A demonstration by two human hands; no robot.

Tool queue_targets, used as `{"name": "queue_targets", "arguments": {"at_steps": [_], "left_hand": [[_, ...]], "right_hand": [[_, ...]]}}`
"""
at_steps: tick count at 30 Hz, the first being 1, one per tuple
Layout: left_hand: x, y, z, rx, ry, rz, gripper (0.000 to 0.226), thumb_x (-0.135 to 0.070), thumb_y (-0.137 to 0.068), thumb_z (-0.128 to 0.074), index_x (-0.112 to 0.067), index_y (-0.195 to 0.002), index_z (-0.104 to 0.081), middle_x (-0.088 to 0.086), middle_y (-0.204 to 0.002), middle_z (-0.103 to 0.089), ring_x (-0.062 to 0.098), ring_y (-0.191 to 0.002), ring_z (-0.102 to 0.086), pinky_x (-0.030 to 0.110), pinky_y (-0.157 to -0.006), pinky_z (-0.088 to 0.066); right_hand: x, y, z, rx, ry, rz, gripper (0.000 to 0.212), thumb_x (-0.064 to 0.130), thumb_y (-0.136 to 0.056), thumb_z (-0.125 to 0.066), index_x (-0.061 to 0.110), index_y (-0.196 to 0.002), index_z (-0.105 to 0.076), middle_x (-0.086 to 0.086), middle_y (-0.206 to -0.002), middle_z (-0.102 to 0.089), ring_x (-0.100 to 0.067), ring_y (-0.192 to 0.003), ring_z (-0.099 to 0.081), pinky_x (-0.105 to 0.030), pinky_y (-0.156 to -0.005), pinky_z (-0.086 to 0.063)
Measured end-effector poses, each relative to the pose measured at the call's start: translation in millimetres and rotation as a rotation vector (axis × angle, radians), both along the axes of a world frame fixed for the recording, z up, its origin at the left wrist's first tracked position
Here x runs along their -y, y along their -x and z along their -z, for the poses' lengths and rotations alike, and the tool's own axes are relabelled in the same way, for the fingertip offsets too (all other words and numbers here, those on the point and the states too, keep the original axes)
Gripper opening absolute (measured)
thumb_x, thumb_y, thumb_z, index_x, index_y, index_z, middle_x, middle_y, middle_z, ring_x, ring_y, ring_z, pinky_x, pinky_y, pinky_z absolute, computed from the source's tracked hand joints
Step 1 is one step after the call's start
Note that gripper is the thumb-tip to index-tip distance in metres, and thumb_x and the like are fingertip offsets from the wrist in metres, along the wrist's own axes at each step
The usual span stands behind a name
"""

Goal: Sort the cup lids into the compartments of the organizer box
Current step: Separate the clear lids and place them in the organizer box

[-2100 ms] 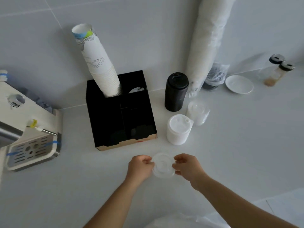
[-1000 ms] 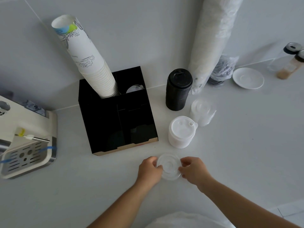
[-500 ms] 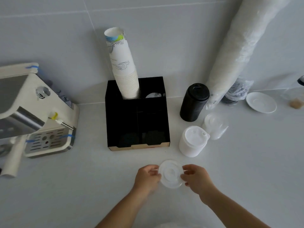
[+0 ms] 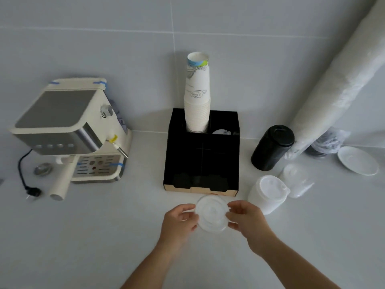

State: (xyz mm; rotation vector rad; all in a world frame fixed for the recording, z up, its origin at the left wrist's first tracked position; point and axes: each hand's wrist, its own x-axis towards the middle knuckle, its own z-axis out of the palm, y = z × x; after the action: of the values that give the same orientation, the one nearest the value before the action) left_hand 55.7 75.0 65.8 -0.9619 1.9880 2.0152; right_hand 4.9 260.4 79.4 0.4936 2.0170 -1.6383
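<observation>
Spanning the frame, the counter (image 4: 87, 243) carries everything, largest first: a sleeve of cups (image 4: 341, 84) leans on the wall at the back right, a coffee machine (image 4: 68, 130) sits at the back left, and the organizer (image 4: 201, 163) stands mid-counter with a cup stack (image 4: 196, 97) filling its rear left compartment. Its front compartments look free, so nothing blocks a drop. Right of it wait black lids (image 4: 271, 148), white lids (image 4: 267, 193) and clear lids (image 4: 296, 180). Just before its front edge, the left hand (image 4: 179, 222) and right hand (image 4: 245, 219) pinch one clear lid (image 4: 211, 213) by opposite rims, probably to keep it level.
</observation>
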Motion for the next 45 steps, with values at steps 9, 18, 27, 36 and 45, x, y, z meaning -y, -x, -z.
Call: {"name": "queue_targets", "arguments": {"at_steps": [9,18,27,36,45], "left_hand": [[29,9,-20,-0.114,-0.038,-0.156,0.022,-0.002,-0.082,-0.071,-0.022,-0.092,-0.071,0.01,-0.097,-0.072,0.024,-0.091,-0.07,0.033,-0.071,-0.061],[47,34,-21,-0.139,-0.029,-0.285,0.024,-0.002,-0.077,-0.067,-0.014,-0.095,-0.078,0.008,-0.074,-0.072,0.01,-0.058,-0.065,0.022,-0.056,-0.053],[55,69,-7,-0.034,-0.04,-0.284,0.026,-0.019,-0.076,-0.062,-0.014,-0.098,-0.074,0.019,-0.086,-0.067,0.032,-0.114,-0.049,0.029,-0.075,-0.051],[65,91,-21,0.083,-0.513,-0.296,0.026,-0.035,-0.096,-0.052,-0.026,-0.118,-0.061,-0.004,-0.111,-0.058,0.007,-0.111,-0.054,0.031,-0.112,-0.033],[71,108,-24,0.09,-0.63,-0.321,0.057,-0.045,-0.098,-0.044,-0.011,-0.144,-0.04,0.007,-0.151,-0.042,0.017,-0.143,-0.033,0.031,-0.117,-0.025]], "right_hand": [[40,31,-12,-0.089,0.005,-0.08,0.02,0.003,-0.084,-0.073,0.014,-0.101,-0.073,-0.011,-0.097,-0.073,-0.026,-0.091,-0.071,-0.038,-0.088,-0.06],[82,80,-19,-0.163,-0.142,-0.198,0.027,-0.001,-0.08,-0.069,0.024,-0.086,-0.074,-0.006,-0.09,-0.075,-0.025,-0.085,-0.072,-0.04,-0.079,-0.062],[122,131,-24,-0.288,-0.419,-0.427,0.03,0.004,-0.091,-0.057,0.016,-0.112,-0.074,-0.002,-0.104,-0.07,-0.016,-0.089,-0.063,-0.02,-0.066,-0.049],[151,165,-11,-0.348,-0.691,-0.753,0.04,0.004,-0.089,-0.05,0.016,-0.121,-0.07,-0.005,-0.124,-0.07,-0.023,-0.113,-0.064,-0.027,-0.09,-0.052],[174,179,-8,-0.147,-0.714,-0.851,0.032,0.017,-0.096,-0.045,-0.002,-0.109,-0.068,-0.019,-0.111,-0.069,-0.035,-0.107,-0.065,-0.036,-0.083,-0.052]]}}
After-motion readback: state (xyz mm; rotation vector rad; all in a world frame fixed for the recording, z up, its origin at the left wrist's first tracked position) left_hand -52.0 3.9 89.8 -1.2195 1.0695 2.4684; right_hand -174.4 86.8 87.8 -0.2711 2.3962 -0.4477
